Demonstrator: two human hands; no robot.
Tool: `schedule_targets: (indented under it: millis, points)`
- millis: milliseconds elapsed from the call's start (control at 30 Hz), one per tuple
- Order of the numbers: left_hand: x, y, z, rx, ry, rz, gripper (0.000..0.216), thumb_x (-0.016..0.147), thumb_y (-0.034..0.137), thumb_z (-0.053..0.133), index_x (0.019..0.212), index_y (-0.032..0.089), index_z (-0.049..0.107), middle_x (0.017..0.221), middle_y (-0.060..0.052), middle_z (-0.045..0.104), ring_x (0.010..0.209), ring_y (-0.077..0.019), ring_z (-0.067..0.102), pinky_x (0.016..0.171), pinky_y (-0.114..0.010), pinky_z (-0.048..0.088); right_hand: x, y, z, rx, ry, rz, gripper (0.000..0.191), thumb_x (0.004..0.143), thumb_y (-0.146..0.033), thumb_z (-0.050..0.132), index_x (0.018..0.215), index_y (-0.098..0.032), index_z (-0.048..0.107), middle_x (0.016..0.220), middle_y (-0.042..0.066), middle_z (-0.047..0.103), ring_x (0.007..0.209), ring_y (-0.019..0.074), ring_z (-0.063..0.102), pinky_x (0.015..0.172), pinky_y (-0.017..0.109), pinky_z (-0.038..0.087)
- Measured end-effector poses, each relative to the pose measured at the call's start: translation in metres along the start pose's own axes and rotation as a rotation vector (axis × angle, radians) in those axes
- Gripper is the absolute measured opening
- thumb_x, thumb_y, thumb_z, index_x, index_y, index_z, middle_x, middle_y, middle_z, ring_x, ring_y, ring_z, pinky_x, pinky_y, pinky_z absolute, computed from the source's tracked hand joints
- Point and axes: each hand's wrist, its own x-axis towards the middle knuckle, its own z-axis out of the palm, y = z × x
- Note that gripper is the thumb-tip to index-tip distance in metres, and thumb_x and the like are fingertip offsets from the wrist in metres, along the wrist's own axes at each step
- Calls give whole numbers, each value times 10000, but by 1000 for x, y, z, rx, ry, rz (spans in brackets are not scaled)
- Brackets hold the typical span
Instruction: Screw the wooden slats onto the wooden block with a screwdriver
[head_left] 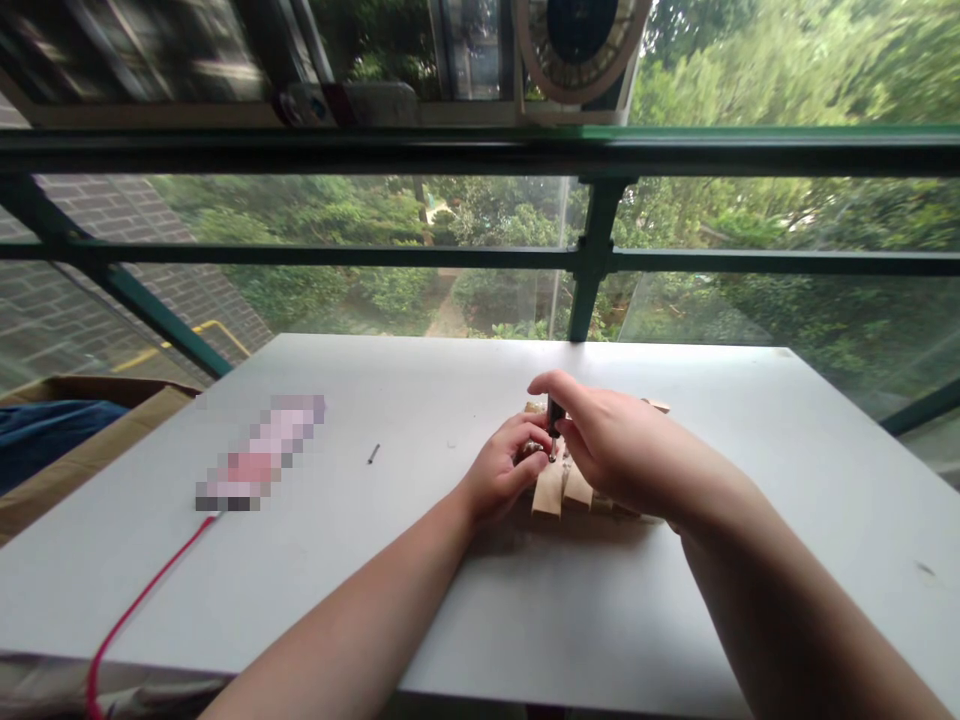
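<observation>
A small assembly of light wooden pieces lies on the white table, mostly hidden under my hands. My right hand is closed round a short dark tool held upright, its tip down on the wood. My left hand has its fingers curled against the wood's left side, pinching beside the tool tip. A small loose screw lies on the table, well left of my hands.
A pink blurred-out object with a red cable lies on the table's left. A cardboard box with blue cloth stands off the left edge. A green railing with glass panels runs behind the table.
</observation>
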Motion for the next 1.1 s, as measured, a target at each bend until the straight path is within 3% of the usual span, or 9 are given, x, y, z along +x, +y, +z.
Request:
schedule_targets:
  millis: [433,1100]
  points:
    - [0,1,1,-33,-4,-3,264,861,341,507,1042,191,628,1233,-91,556,1167,-265,487,1021,-408,381,3,2,3,-34,42,14,90,889,-307,457,949,-240,467,767,13,633,636,153,533,557,245,272]
    - [0,0,1,-27,8,3,250,849,331,516,1014,179,627,1212,-98,556,1147,-261,494,1015,-400,378,4,3,2,-68,67,29,181,882,-377,482,801,-219,447,714,7,590,594,129,496,547,245,282]
